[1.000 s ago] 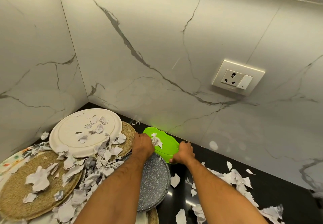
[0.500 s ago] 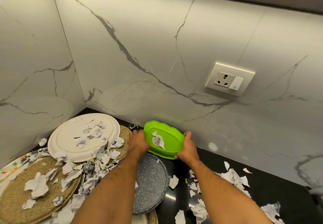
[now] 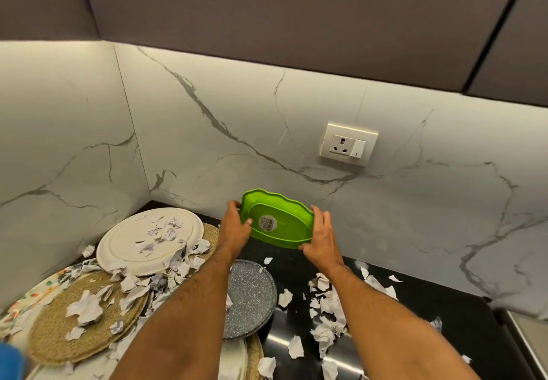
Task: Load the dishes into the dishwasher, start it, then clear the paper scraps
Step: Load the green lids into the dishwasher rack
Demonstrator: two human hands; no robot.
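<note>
Head view: I have the green scalloped plastic tray [image 3: 278, 221] up off the counter, tilted to face me.

My left hand [image 3: 235, 225] and right hand [image 3: 321, 235] curl fingers round its opposite short edges, above the speckled grey round plate [image 3: 252, 296]. I judge it light, stiff, slightly slick, not fragile; the rim is the best hold. Versus 0.5 s ago: tray higher, tipped steeper, paper scraps [image 3: 324, 305] gone from its face, round label showing.
</note>
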